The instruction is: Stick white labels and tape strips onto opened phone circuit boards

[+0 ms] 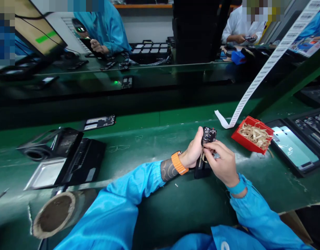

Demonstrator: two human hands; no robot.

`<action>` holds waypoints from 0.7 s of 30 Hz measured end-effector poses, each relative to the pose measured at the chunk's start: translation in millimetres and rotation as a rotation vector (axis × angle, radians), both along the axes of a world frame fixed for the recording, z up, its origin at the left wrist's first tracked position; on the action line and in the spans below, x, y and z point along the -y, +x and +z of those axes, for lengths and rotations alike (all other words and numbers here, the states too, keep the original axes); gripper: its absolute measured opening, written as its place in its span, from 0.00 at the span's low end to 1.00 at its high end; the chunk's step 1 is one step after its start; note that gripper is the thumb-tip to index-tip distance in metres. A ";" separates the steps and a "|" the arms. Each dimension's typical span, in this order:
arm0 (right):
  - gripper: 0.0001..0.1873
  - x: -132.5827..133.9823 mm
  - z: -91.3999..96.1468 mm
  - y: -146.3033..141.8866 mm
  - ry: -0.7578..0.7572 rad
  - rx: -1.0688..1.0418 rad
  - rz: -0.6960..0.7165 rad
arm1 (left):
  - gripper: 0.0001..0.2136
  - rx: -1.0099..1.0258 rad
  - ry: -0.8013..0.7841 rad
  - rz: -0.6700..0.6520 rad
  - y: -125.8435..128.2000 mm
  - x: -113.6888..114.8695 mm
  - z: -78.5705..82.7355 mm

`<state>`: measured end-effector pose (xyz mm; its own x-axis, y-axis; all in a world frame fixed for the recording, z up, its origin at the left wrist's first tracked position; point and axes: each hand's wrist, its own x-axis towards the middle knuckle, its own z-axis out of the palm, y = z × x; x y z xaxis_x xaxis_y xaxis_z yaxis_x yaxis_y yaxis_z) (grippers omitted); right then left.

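My left hand (193, 151), an orange watch band at its wrist, is wrapped round a phone body (209, 134) whose back is off. Its bare circuit board shows at the upper end, and its dark lower end slants down toward me. Over the middle of the phone, my right hand (222, 161) has thumb and index finger pinched together. A thin tan strip (205, 159) curves out below those fingertips; its ends are hidden by the fingers.
A red box (249, 146) of tan strips sits to the right, below a hanging barcode label strip (256, 85). Beyond it is a tray (292, 163) with phone panels. On the left are another opened phone (100, 122), a black device (84, 158) and a round container (71, 201). Co-workers sit opposite.
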<state>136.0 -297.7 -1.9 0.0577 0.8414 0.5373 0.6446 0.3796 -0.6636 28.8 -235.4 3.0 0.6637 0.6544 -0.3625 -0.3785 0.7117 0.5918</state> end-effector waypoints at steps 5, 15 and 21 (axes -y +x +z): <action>0.06 -0.9 1.4 1.3 -0.014 -0.055 0.024 | 0.33 -0.053 0.073 0.007 -1.9 1.0 -2.2; 0.07 -1.2 14.9 8.0 -0.181 0.043 0.147 | 0.31 -0.253 0.186 -0.026 -1.2 -1.4 0.5; 0.03 -8.0 36.7 108.7 -0.075 -0.027 -0.322 | 0.33 -0.232 0.247 -0.046 1.6 -51.3 7.8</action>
